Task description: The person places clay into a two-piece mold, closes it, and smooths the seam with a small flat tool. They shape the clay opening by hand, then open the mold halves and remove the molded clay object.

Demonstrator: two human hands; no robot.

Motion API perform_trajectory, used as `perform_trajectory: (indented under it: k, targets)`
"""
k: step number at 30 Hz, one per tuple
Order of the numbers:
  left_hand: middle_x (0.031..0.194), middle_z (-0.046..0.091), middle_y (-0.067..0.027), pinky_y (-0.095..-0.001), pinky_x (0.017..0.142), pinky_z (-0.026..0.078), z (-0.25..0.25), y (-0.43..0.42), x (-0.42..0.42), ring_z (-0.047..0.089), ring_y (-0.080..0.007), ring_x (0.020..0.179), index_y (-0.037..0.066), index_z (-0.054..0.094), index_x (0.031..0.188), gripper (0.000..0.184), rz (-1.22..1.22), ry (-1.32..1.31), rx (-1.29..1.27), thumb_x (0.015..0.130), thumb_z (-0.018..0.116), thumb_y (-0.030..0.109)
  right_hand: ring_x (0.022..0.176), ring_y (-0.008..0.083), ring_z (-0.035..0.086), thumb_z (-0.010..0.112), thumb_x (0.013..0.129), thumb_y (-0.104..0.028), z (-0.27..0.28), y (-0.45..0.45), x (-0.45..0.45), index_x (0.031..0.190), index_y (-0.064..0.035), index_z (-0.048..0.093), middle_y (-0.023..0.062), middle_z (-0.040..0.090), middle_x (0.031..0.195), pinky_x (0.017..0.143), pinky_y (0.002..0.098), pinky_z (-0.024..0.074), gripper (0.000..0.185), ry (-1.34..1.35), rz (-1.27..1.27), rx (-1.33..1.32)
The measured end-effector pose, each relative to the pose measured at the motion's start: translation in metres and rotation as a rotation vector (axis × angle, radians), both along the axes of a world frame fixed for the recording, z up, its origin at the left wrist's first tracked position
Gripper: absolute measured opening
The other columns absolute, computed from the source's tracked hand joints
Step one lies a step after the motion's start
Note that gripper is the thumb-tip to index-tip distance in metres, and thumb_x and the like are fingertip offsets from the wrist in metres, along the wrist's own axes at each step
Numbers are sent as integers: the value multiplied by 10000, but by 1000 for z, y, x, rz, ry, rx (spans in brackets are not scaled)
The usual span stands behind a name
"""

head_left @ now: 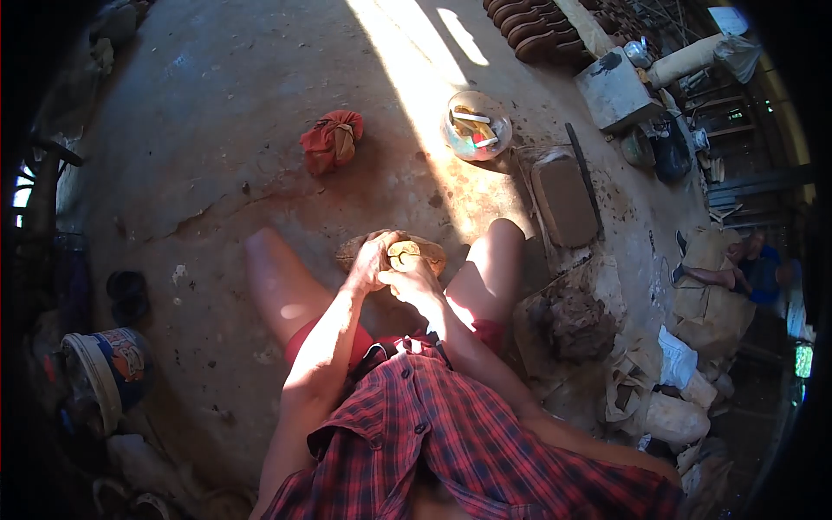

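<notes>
Between the bent knees, both hands meet at a brown, rounded piece (431, 252), clay or wood, I cannot tell which. Its near face looks pale and yellowish, with a dark notch. My left hand (373, 263) is closed over its left side, fingers wrapped on top. Close against it, my right hand (411, 279) has its fingers bent and pressed together at the near side; what lies inside them is hidden. A red cloth bundle (332, 143) sits on the floor beyond. Further right stands a clear round bowl (476, 126) holding yellow and white tools.
On the right lie a flat brown slab (564, 201), a dark clay heap (579, 322) and a grey block (616, 89). Curved brown tiles (542, 33) stack at the back. A white bucket (94, 381) and dark sandals (127, 296) are left. Another person's leg (715, 276) shows far right.
</notes>
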State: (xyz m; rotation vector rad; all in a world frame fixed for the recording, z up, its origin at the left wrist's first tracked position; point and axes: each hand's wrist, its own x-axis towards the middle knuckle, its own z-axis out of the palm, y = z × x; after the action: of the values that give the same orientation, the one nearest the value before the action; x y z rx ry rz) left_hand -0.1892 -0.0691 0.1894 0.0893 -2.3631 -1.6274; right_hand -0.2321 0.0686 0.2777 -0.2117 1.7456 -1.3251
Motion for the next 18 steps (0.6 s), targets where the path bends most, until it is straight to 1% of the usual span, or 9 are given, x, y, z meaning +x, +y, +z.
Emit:
perform_trajectory:
  k: [2,5,7,8,10,11,12,13,18]
  targets:
    - [1142,723,-183,-496,1035,499,-9,2,1,628,-445,1160,80,689,1210,565,3,-8,27,703,827,286,571,128,614,760,833,-137,1,2,3,1011,-25,655,30,630,743,493,300,484,235,-14,7,55]
    - [1143,724,-175,-494,1034,500,-5,2,3,629,-435,1163,80,692,1206,555,11,5,6,711,823,293,670,214,688,764,830,-171,-13,4,8,1036,-7,677,82,685,790,600,358,549,278,278,7,54]
    - [1142,724,-171,-491,1041,496,-1,2,6,630,-431,1165,85,693,1205,545,29,-4,-44,716,821,289,691,268,689,752,855,-219,-17,3,3,929,6,722,126,735,821,674,403,541,238,705,107,-44]
    - [1141,725,-167,-489,1048,491,2,4,6,630,-427,1168,90,694,1204,536,43,-7,-86,720,819,284,691,268,689,752,855,-219,-18,6,-5,929,6,722,126,735,821,674,403,541,238,706,107,-44]
    - [1137,727,-156,-480,1064,478,2,3,3,632,-417,1171,103,692,1196,514,10,-52,-52,727,819,271,879,361,735,782,808,-287,-5,6,-16,1023,-20,734,185,760,980,809,450,570,346,672,346,147]
    - [1135,727,-156,-478,1067,476,0,3,3,634,-415,1167,106,692,1198,515,8,-18,-21,727,821,271,919,350,737,785,805,-308,11,4,-14,997,-43,746,178,762,994,821,452,572,330,508,277,221]
    - [1132,727,-157,-477,1070,473,-3,3,3,635,-413,1163,109,691,1199,517,10,15,10,726,824,270,961,339,742,787,810,-314,20,-1,-7,1010,-55,749,170,768,1002,839,462,578,329,554,232,263]
    - [1126,726,-159,-477,1054,483,-22,9,1,638,-410,1148,107,691,1198,532,81,14,36,722,831,296,972,341,743,789,808,-314,8,0,-3,1021,-55,752,174,770,1017,849,463,580,338,583,190,264]
    - [1116,724,-158,-480,1044,486,2,5,5,639,-418,1134,101,688,1201,583,65,17,-64,695,848,345,1021,351,743,795,806,-312,7,4,-9,1062,-46,761,177,775,1063,890,465,583,370,524,259,349]
